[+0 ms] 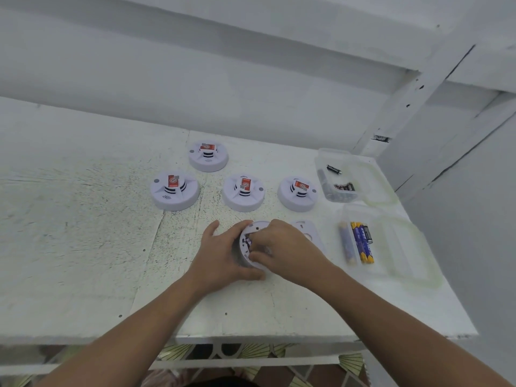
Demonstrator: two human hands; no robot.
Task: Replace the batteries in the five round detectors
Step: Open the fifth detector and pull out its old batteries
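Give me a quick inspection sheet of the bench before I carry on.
Surface: white speckled table.
Job's things: four closed detectors stand behind; opened detector lies nearest, its cover to the right; blue batteries in near tub; dark batteries in far tub.
Clutter: nothing seen.
Grips: left grip holds the opened detector's rim; right grip reaches into its battery bay.
Cables: nothing seen.
Surroundings: white wall behind; patterned floor below.
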